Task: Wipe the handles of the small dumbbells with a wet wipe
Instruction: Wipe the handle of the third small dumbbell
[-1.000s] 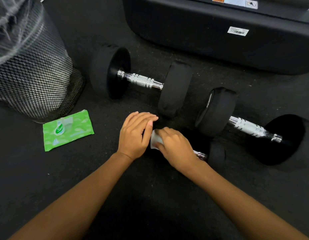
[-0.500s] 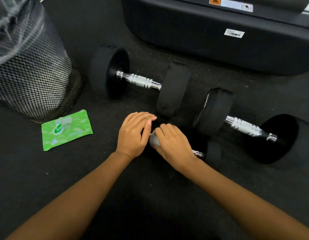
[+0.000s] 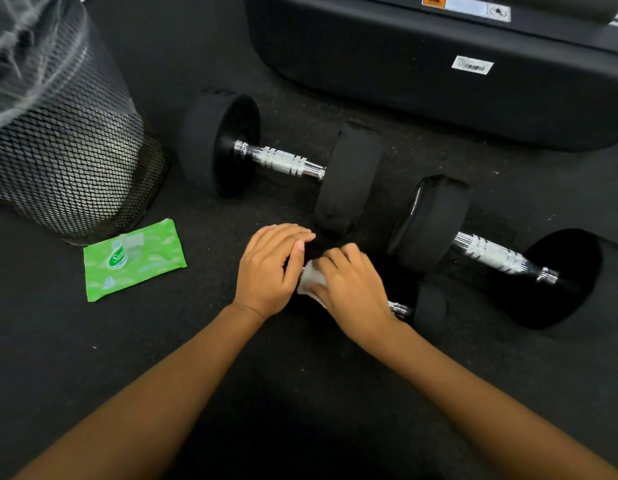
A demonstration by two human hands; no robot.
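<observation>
Black dumbbells (image 3: pixel 283 162), three; wipe (image 3: pixel 312 280), one.

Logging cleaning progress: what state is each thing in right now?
small dumbbell: lying on the floor, left hand resting on its end.
wet wipe: wrapped round the small dumbbell's handle, gripped by the right hand.
larger dumbbells: lying on the floor, handles bare.
wipes pack: flat on the floor.
mesh bin: upright, lined.

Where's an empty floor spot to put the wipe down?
Bare floor lies between the green wipe pack and the left hand, and nearer, below the pack. It is crowded around the right hand holding the wet wipe, where the small dumbbell lies close to the far big dumbbell and the right big dumbbell.
</observation>
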